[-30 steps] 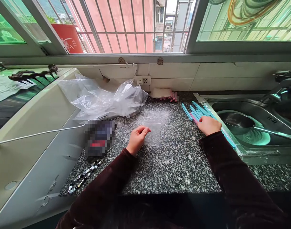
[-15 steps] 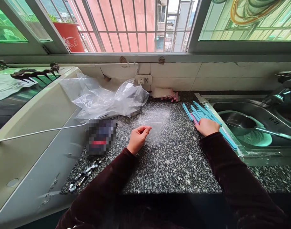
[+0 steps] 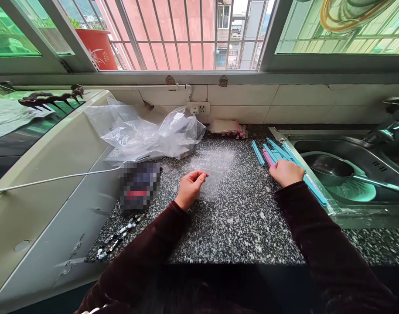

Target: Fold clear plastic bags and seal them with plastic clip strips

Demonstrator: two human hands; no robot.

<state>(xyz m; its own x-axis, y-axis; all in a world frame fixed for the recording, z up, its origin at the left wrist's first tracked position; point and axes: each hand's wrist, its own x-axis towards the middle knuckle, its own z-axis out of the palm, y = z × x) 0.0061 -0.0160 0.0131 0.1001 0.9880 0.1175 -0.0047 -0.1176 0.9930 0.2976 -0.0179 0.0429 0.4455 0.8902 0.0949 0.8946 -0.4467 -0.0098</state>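
My left hand (image 3: 190,189) pinches the edge of a small clear plastic bag (image 3: 214,185) between thumb and fingertips, just above the speckled counter. My right hand (image 3: 287,173) is at the pile of blue plastic sticks (image 3: 276,150) on the right. Its fingers are closed around a slim pink plastic stick (image 3: 268,158), whose far end pokes out past the thumb. The near end of the pink stick is hidden by the hand. One blue stick (image 3: 257,152) lies apart, left of the pile.
A heap of large clear plastic bags (image 3: 150,135) lies at the back left. By the wall is a stack of clear bags with pink strips (image 3: 227,127). A blurred dark object (image 3: 139,185) and a beaded strand (image 3: 117,237) lie left. A sink (image 3: 336,141) borders the right.
The right hand has shifted slightly, and more of the pink stick shows beyond its thumb. The clear bag in the left hand is tilted a little differently. The view has moved slightly.
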